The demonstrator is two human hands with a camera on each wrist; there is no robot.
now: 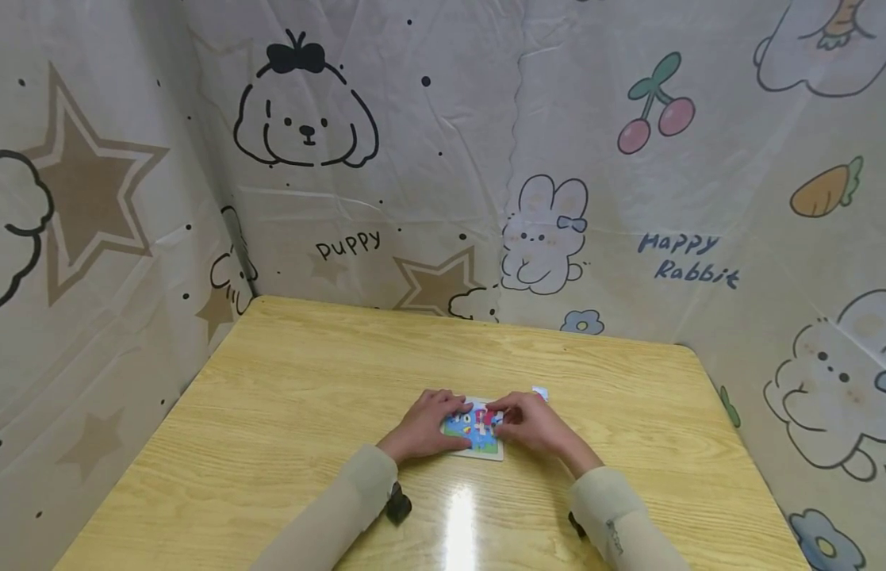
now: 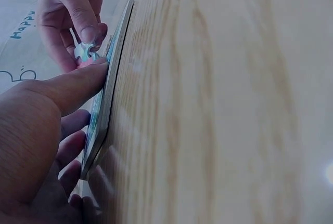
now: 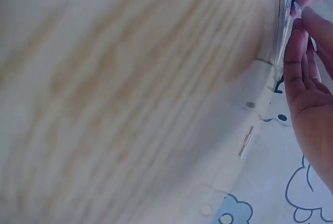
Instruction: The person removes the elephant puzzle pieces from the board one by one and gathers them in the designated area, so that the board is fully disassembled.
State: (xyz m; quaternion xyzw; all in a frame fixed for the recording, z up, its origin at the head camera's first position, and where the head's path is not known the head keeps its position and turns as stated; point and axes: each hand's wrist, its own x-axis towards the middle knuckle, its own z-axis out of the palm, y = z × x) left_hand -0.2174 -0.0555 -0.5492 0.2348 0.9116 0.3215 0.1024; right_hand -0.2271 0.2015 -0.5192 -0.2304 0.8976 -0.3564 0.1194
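partly, the fingers (image 2: 82,18) of the right hand (image 1: 534,428) hide the pinched piece (image 2: 83,52).

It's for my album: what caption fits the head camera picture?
Left hand holds a puzzle, right hand pinches a piece.

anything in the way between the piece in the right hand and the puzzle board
Nothing visible blocks it: the right hand pinches the puzzle piece right by the puzzle board. The left hand holds the board from the other side; its thumb looks close to the piece in the left wrist view, so it might crowd it.
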